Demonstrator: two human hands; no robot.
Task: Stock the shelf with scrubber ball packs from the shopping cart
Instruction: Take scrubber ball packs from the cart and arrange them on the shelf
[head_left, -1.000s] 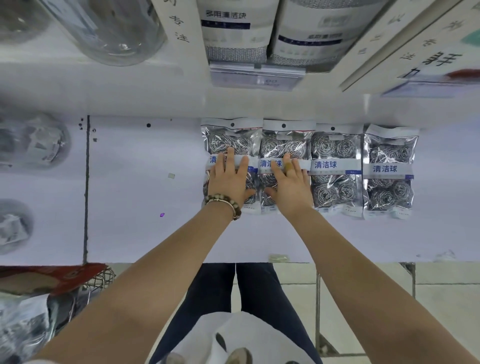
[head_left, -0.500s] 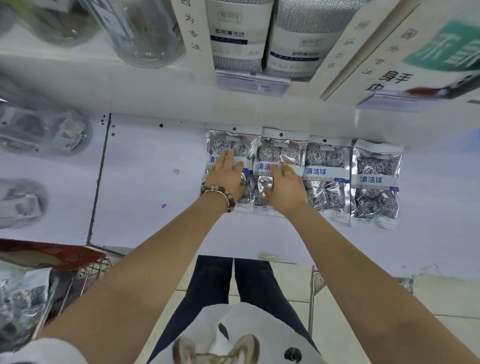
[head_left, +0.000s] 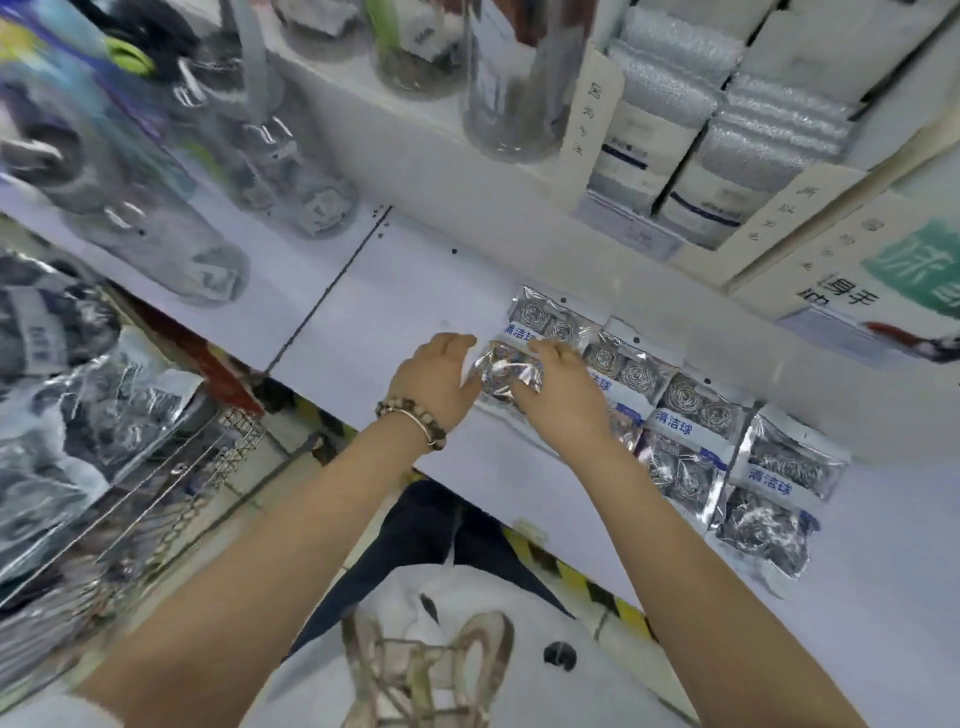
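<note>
1. Head view, progress: four packs (head_left: 691, 415) are laid flat in a row on the shelf (head_left: 363, 312), edge to edge or slightly overlapping, to the right of a dark seam in the board.
2. The leftmost pack (head_left: 540, 325) is being settled. Its crumpled lower half appears to be pinched between the thumb and curved fingers of the right hand (head_left: 563, 397), though blur leaves this uncertain.
3. The left hand (head_left: 436, 374) is held just beside that pack's left edge, fingers relaxed and loosely spread, nothing gripped. A beaded bracelet (head_left: 413, 421) is worn at the wrist.
4. More packs are seen heaped in the cart (head_left: 171, 478) at lower left, so stocking is judged to be partly done, with bare shelf left of the row still to be filled.
5. Materials: the packs are thin, glossy, crinkly silver foil pouches, rectangular, with a white-and-blue label band. Coiled metal scrubber balls are shown through clear panels, and a soft, yielding, slippery feel is expected.
6. The cart is made of thin wire mesh, and the shelf is a smooth, matt, pale board.
</note>
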